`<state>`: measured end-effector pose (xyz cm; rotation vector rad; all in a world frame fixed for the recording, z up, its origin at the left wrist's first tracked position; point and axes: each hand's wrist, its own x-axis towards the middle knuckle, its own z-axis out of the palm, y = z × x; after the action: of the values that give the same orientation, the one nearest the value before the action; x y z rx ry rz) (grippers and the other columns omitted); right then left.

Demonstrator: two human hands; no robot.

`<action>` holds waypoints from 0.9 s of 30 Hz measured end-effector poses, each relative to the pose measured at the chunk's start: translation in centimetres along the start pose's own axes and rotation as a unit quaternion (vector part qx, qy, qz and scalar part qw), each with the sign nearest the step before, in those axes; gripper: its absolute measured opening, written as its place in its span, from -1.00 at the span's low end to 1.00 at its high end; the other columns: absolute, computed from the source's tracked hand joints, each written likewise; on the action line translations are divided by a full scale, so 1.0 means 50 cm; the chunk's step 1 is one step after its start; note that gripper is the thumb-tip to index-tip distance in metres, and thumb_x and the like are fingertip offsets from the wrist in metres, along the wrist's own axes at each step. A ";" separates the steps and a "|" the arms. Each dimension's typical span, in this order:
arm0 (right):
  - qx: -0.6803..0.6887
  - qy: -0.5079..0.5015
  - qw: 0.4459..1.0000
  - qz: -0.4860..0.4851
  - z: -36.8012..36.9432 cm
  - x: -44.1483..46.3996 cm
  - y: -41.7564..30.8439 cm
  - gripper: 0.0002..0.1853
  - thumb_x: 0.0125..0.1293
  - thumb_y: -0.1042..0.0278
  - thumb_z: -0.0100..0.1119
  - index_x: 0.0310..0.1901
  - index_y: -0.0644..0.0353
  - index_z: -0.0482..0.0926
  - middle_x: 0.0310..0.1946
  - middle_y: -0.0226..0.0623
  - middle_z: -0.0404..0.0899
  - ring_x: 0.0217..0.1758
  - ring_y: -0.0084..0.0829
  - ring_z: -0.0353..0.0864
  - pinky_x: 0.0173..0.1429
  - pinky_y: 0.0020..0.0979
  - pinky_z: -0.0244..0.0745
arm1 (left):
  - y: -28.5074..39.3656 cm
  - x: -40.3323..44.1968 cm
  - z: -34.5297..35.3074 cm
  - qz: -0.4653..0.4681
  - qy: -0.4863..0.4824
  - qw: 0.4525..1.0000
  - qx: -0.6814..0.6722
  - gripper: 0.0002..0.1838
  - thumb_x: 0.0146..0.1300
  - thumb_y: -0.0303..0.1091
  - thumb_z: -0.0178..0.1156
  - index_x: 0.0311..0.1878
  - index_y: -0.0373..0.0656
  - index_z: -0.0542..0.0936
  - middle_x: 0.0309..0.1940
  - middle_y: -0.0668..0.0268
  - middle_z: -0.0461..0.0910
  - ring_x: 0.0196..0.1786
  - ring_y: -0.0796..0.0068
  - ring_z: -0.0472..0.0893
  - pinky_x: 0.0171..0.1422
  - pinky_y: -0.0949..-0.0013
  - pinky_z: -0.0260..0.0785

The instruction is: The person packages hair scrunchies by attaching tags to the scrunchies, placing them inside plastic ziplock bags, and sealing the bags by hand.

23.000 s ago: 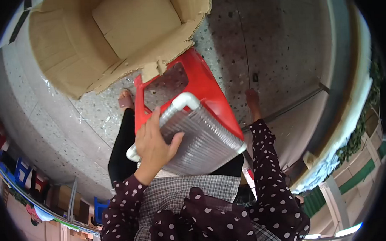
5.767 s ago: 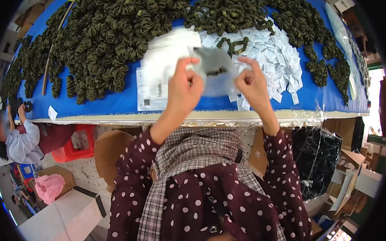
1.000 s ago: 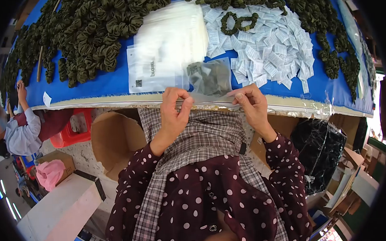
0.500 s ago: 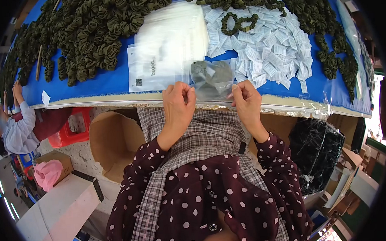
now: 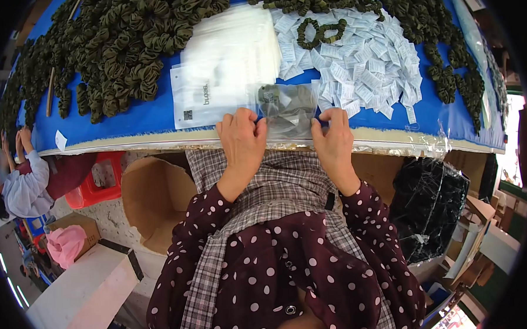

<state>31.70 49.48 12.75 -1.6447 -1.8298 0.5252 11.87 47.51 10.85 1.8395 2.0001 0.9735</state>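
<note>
A clear plastic bag (image 5: 288,126) with dark green scrunchies inside lies at the table's front edge, between my two hands. My left hand (image 5: 241,141) is closed at its left edge, thumb and curled fingers against the plastic. At the opposite edge my right hand (image 5: 335,142) is also closed, fingers bent and thumb beside the bag. The exact contact of the fingertips is partly hidden. Just left of the bag is a stack of frosted plastic bags (image 5: 229,54) with dark print. To the right spreads a heap of small printed white packets (image 5: 365,72).
Two small green scrunchies (image 5: 309,34) lie on the packets. Large piles of dark green scrunchies (image 5: 135,58) cover the blue table (image 5: 155,113) at left and back, with more scrunchies (image 5: 445,80) at right. An open cardboard box (image 5: 153,198) stands below. A co-worker (image 5: 26,181) is at far left.
My fingers have shifted slightly along the bag's sides, and the bag now lies flatter with its front edge smoother. The whole view has moved a little.
</note>
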 end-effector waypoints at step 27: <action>0.342 0.068 0.931 0.105 0.074 0.027 -0.033 -0.61 0.30 0.34 0.35 0.10 0.29 0.53 0.05 -0.18 0.54 -0.05 -0.34 0.50 0.08 -0.37 0.46 | 0.023 -0.041 0.041 0.165 -0.073 0.974 0.135 -0.10 0.34 -0.11 0.17 0.59 -0.41 0.05 0.60 -0.22 0.07 0.71 -0.13 -0.11 0.66 -0.22 -0.51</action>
<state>27.95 50.97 11.36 -1.3400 -1.1722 0.9851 14.35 46.15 9.56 2.3705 1.8495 0.6401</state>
